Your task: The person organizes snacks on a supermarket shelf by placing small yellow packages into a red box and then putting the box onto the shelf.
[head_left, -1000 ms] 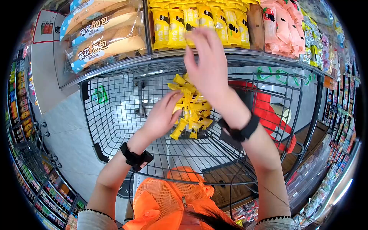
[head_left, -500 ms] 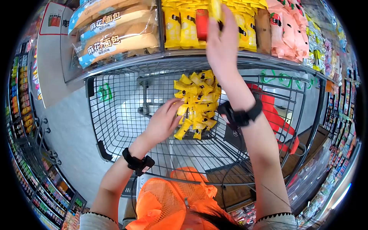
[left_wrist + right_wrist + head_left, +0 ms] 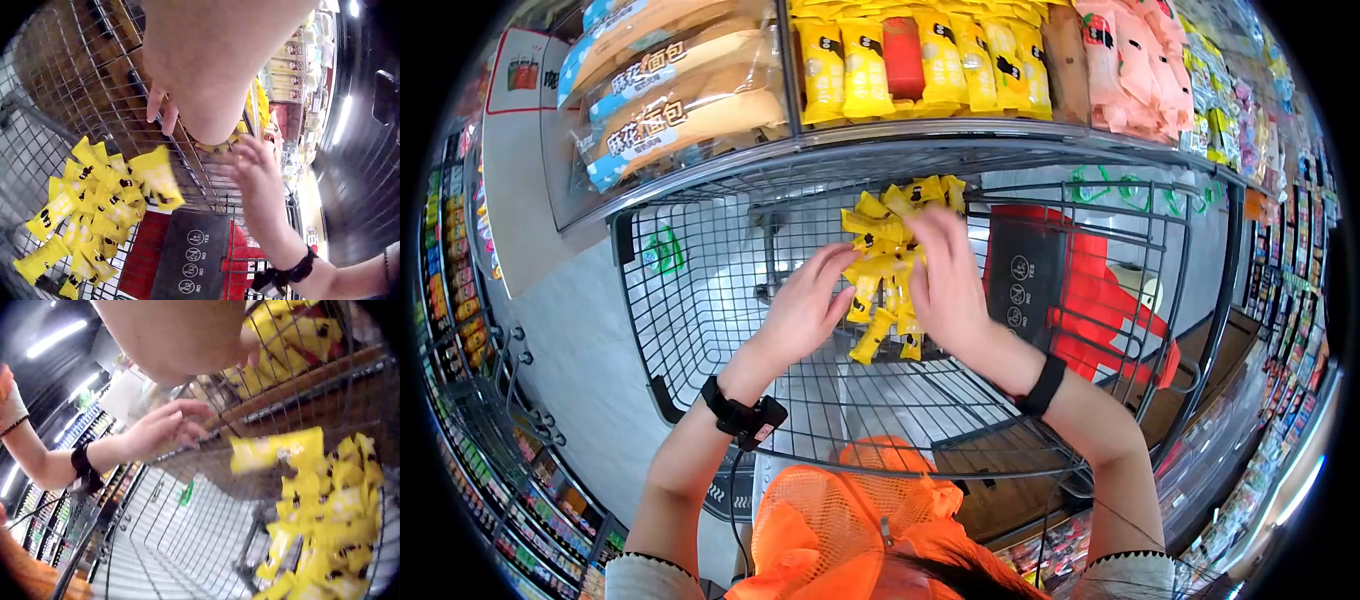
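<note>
Over the shopping cart, my right hand (image 3: 948, 285) is spread above a pile of yellow snack packets (image 3: 882, 215), its fingers loosely bent and holding nothing. One packet (image 3: 278, 450) is in the air, clear of both hands and just above the pile; it looks blurred in the left wrist view. My left hand (image 3: 802, 305) hovers at the pile's left side with relaxed fingers and nothing in its grasp. Its fingertips overlap the packets in the head view. More yellow packets (image 3: 863, 70) stand in a row on the shelf, with a red gap among them.
The wire cart (image 3: 700, 340) stands against the shelf edge (image 3: 700, 170). Bagged bread (image 3: 660, 130) lies left of the yellow packets, pink packets (image 3: 1135, 70) to the right. A black panel (image 3: 1022, 275) and red sheet (image 3: 1090, 290) are at the cart's right side.
My right hand took a yellow packet from the shelf row, exposing a red patch, then came back over the cart and let it go. My left hand stayed near the pile.
</note>
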